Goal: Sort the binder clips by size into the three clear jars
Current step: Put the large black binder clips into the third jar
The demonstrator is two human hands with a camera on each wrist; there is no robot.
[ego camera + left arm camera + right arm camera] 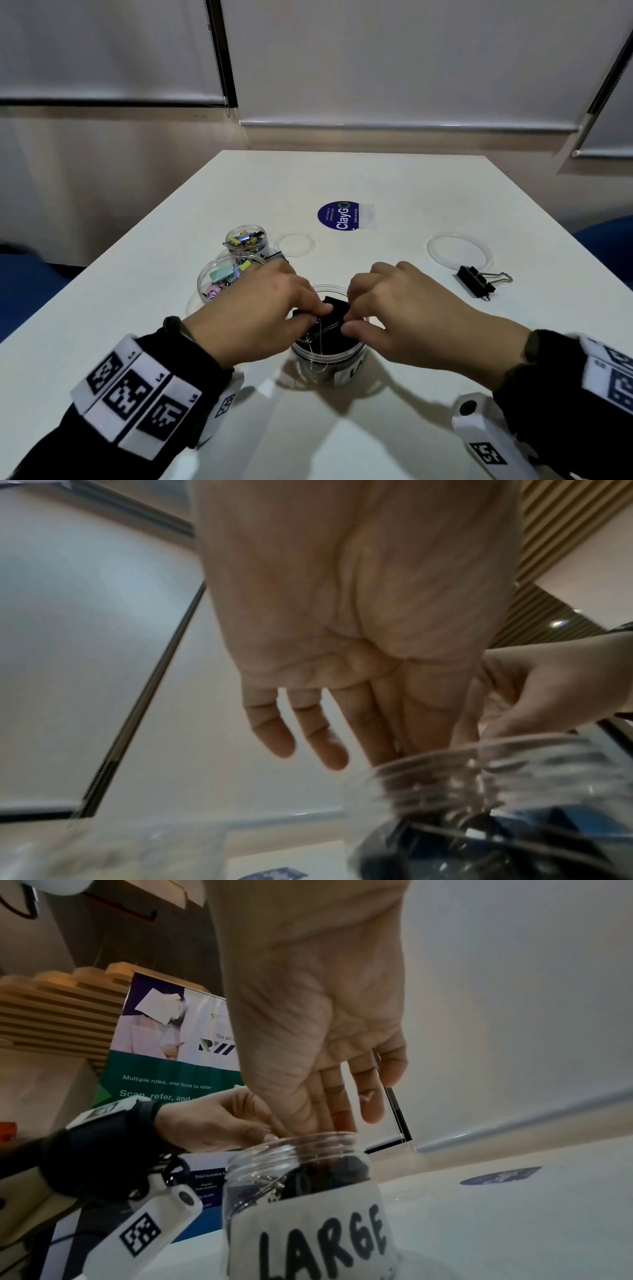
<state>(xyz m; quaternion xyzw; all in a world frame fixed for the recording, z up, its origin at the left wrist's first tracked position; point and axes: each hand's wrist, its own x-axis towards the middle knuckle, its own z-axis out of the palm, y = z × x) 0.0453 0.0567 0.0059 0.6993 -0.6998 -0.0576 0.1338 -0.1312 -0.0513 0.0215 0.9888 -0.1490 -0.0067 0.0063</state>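
A clear jar labelled LARGE [329, 356] [301, 1199] stands at the table's near middle with black clips inside. Both hands meet over its mouth. My left hand [317, 315] pinches a large black binder clip [337, 306] from the left with thumb and index finger. My right hand [349, 317] pinches the same clip from the right, and its wire handles show between the two thumbs. Another large black clip [476, 282] lies on the table to the right. The medium jar [224, 279] holds pastel clips, and the small jar [246, 238] behind it holds little ones. In the wrist views, fingertips dip behind the jar rim [496, 772].
Two clear lids lie flat on the white table [394, 192], one [295, 245] beside the small jar and one [459, 251] at the right. A round blue sticker [342, 216] sits further back. Blue chairs flank the table.
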